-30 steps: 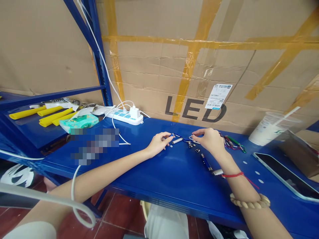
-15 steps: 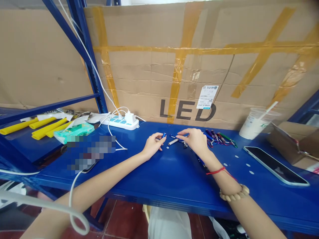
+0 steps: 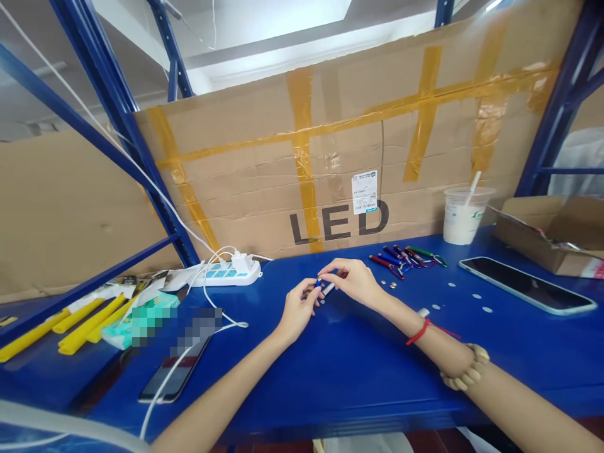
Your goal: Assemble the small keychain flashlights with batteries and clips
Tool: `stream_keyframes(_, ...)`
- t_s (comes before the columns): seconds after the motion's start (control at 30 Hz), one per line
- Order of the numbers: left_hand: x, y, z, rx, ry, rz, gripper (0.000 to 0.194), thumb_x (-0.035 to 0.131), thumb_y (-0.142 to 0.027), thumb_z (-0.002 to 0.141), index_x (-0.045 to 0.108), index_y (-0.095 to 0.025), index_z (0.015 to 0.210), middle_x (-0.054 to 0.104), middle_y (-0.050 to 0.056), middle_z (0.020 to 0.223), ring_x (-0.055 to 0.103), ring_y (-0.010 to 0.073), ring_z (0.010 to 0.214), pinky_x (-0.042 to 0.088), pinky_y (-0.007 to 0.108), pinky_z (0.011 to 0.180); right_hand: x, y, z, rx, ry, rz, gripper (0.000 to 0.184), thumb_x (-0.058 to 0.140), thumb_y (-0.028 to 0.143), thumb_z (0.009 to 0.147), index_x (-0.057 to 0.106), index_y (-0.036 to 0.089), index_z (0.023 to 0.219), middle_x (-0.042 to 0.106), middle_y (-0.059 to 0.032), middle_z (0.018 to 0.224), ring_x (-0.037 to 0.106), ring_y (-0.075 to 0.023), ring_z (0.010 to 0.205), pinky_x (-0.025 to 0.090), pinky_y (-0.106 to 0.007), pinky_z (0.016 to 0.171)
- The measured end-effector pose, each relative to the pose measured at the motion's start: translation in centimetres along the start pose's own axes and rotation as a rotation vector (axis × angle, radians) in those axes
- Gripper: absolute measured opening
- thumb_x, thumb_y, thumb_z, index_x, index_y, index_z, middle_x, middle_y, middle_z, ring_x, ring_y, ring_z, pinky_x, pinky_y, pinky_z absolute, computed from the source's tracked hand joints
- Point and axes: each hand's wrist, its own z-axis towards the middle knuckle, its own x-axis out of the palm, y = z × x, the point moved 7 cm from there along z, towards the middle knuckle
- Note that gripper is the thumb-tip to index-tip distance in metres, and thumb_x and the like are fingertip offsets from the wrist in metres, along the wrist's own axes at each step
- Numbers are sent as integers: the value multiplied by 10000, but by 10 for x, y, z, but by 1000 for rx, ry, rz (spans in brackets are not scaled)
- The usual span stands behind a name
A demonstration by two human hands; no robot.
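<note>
My left hand point(image 3: 298, 307) is closed around a small blue metal tube point(image 3: 318, 285), held upright just above the table. My right hand point(image 3: 352, 281) pinches thumb and forefinger together at the tube's upper end; what sits between those fingertips is too small to make out. A short silver tube point(image 3: 328, 289) lies under the right fingers, close to the left hand. Right of my hands, several slim penlight-like tubes with coloured carabiner clips point(image 3: 401, 258) lie in a pile. A few small round metal pieces like button cells point(image 3: 393, 285) rest in front of them.
A phone point(image 3: 526, 285), a drink cup point(image 3: 465, 217) and an open cardboard box point(image 3: 552, 233) are at right. A power strip point(image 3: 231, 272) with white cables, a second phone point(image 3: 177, 374) and yellow tubes point(image 3: 92, 324) are at left. Large cardboard point(image 3: 236, 189) stands behind.
My right hand has come left to the blue tube's upper end; the blue loop it pinched before no longer shows clearly in its fingers. The head view has tilted up.
</note>
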Motion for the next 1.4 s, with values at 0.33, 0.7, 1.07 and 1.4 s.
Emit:
stream_keyframes(0.33, 0, -14, -10, 129, 47, 280, 282, 414, -310, 843, 593, -119, 949, 512, 5, 647, 463, 94, 599, 356, 202, 586, 25, -20, 4, 35, 255, 285, 425, 560, 351, 806, 631, -5, 1027, 484, -47, 881, 469, 62, 627, 368, 51, 536)
stream_keyframes(0.7, 7, -14, -13, 145, 100, 522, 213, 401, -292, 862, 568, -170, 913, 573, -14, 662, 521, 96, 588, 363, 198, 584, 23, -27, -2, 77, 337, 216, 471, 581, 425, 778, 656, 4, 977, 487, -40, 843, 450, 55, 584, 319, 36, 476)
stream_keyframes(1.07, 1, -11, -8, 103, -40, 482, 162, 511, -273, 805, 586, -185, 920, 638, -8, 754, 557, 111, 682, 386, 212, 638, 19, -22, -3, 181, 309, 131, 440, 540, 390, 839, 634, -15, 985, 481, -40, 760, 414, 68, 514, 275, 29, 455)
stream_keyframes(1.4, 0, -7, -5, 109, -64, 487, 176, 534, -310, 787, 606, -183, 885, 617, -8, 733, 478, 101, 626, 363, 217, 614, 18, -20, 0, -3, 307, 82, 366, 505, 360, 876, 621, 39, 1008, 483, -18, 906, 429, 81, 532, 293, 42, 466)
